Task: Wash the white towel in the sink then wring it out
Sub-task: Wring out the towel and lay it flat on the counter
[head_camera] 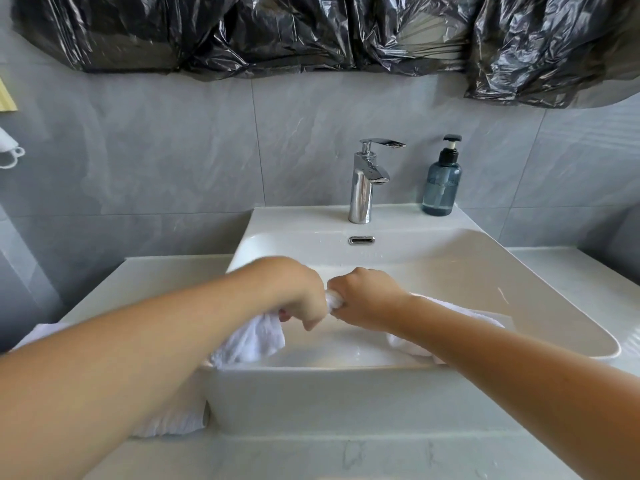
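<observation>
Over the white sink (485, 258), both my hands grip a white towel (256, 337) that is bunched into a tight roll between them. My left hand (298, 292) holds one end, and loose cloth hangs below it toward the sink's front left corner. My right hand (363, 299) holds the roll close beside the left, knuckles up. More white cloth shows behind my right forearm at the right side of the basin. The chrome tap (363, 181) stands at the back of the sink, and no water runs from it.
A blue pump bottle (441, 181) stands on the sink's back right corner. Another white cloth (173, 417) lies on the pale counter (311, 455) at the sink's front left. Black plastic sheeting (311, 32) covers the wall above the grey tiles.
</observation>
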Demonstrator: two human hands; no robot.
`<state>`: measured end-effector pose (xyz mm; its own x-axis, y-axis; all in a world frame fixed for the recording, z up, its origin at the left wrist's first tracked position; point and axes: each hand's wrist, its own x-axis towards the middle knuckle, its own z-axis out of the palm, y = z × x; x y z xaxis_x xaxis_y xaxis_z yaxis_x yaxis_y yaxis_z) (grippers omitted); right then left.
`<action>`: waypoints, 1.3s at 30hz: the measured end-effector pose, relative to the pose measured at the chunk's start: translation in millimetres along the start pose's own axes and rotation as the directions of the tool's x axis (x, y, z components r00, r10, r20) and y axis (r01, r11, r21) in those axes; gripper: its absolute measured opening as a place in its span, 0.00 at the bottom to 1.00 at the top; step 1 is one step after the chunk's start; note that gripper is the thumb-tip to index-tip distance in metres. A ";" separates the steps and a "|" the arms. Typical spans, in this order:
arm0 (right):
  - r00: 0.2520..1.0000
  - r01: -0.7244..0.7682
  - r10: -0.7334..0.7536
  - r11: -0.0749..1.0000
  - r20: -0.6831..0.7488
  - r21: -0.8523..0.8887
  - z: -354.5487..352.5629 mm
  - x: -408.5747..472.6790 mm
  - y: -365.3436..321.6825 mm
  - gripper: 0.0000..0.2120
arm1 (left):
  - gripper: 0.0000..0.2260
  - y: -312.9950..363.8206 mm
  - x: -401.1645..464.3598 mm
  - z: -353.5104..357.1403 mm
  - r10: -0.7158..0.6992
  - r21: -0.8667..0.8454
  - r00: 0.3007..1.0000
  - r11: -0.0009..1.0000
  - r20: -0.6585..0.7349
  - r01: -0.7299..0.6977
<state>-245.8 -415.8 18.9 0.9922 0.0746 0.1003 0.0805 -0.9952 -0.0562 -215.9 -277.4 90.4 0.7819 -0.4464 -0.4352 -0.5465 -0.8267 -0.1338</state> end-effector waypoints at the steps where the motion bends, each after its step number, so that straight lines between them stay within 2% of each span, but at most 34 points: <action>1: 1.000 0.016 -0.016 1.000 -0.013 0.005 -1.4 -2.0 0.6 0.06 | 0.12 -2.1 0.5 -6.0 -0.013 -0.118 0.993 0.993 0.114 0.027; 4: 0.998 0.054 -0.055 0.996 0.008 0.074 -3.3 -8.7 1.6 0.04 | 0.17 -10.2 -2.3 -7.8 -0.010 -0.349 0.945 0.928 0.326 0.130; 7: 0.993 0.035 -0.047 0.993 0.104 0.113 -0.5 -16.9 10.0 0.06 | 0.18 -22.1 -23.7 4.6 0.072 -0.519 0.912 0.839 0.404 0.163; 8: 0.988 0.023 -0.039 0.994 0.150 0.110 -0.2 -19.7 14.2 0.04 | 0.18 -25.4 -29.3 11.2 0.105 -0.526 0.914 0.841 0.392 0.129; 10: 0.978 -0.028 -0.005 0.988 0.210 0.152 -0.8 -27.0 19.2 0.04 | 0.16 -27.3 -34.3 26.5 0.125 -0.368 0.954 0.930 0.274 -0.016; 12: 0.982 -0.091 0.047 0.966 0.181 0.241 -7.8 -32.4 19.2 0.06 | 0.06 -17.7 -32.4 36.6 0.122 -0.177 0.990 0.978 0.065 -0.109; 14: 0.987 -0.134 0.104 0.952 0.120 0.275 -14.6 -37.9 14.8 0.07 | 0.06 -0.1 -34.1 40.3 0.161 -0.178 0.977 0.967 -0.143 -0.185; 17: 0.993 -0.116 0.117 0.990 -0.019 0.078 -18.8 -42.5 15.0 0.03 | 0.07 26.7 -34.7 45.1 0.180 -0.140 0.897 0.957 -0.405 -0.255; 19: 0.994 -0.102 0.100 0.994 -0.050 -0.047 -17.6 -46.9 17.0 0.02 | 0.03 36.7 -28.0 51.1 0.142 -0.186 0.888 0.952 -0.437 -0.243; 20: 0.994 -0.098 0.094 0.991 -0.050 -0.092 -15.2 -49.0 17.2 0.04 | 0.03 38.2 -23.1 55.3 0.115 -0.254 0.907 0.939 -0.405 -0.232; 23: 0.995 -0.091 0.082 0.984 -0.064 -0.151 -12.4 -47.0 15.9 0.05 | 0.05 34.2 -7.8 57.6 0.084 -0.500 0.959 0.839 -0.272 -0.215; 25: 0.995 -0.082 0.073 0.986 -0.064 -0.148 -13.5 -43.4 15.0 0.04 | 0.06 34.6 -4.6 57.4 0.131 -0.737 0.973 0.636 -0.190 -0.230; 26: 0.996 -0.075 0.066 0.986 -0.063 -0.149 -13.3 -41.8 15.6 0.04 | 0.08 35.1 -4.5 57.6 0.147 -0.830 0.977 0.517 -0.156 -0.211; 27: 0.996 -0.072 0.061 0.985 -0.068 -0.156 -11.9 -41.3 16.7 0.04 | 0.09 35.7 -3.3 58.5 0.149 -0.877 0.980 0.445 -0.130 -0.184; 30: 0.993 -0.079 0.065 0.987 -0.100 -0.141 -6.3 -40.6 24.7 0.06 | 0.09 36.8 7.3 62.4 0.134 -0.915 0.986 0.379 -0.096 -0.140; 33: 0.988 -0.116 0.115 0.993 -0.107 0.000 -2.1 -39.3 32.7 0.10 | 0.10 36.1 16.9 64.0 0.081 -0.948 0.985 0.272 -0.152 -0.168; 37: 0.979 -0.186 0.198 0.965 -0.047 0.186 -0.1 -42.7 39.9 0.09 | 0.10 34.2 11.2 63.4 -0.038 -0.930 0.957 0.250 -0.288 -0.270; 39: 0.980 -0.176 0.196 0.941 -0.040 0.290 0.9 -44.2 41.6 0.05 | 0.10 35.2 7.2 62.3 -0.046 -0.910 0.946 0.291 -0.322 -0.295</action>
<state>-286.2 -460.5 11.2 0.9840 -0.1246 0.1271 -0.0716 -0.9307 -0.3586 -248.2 -288.4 27.1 0.8613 -0.4940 -0.1187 -0.1169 -0.4202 0.8999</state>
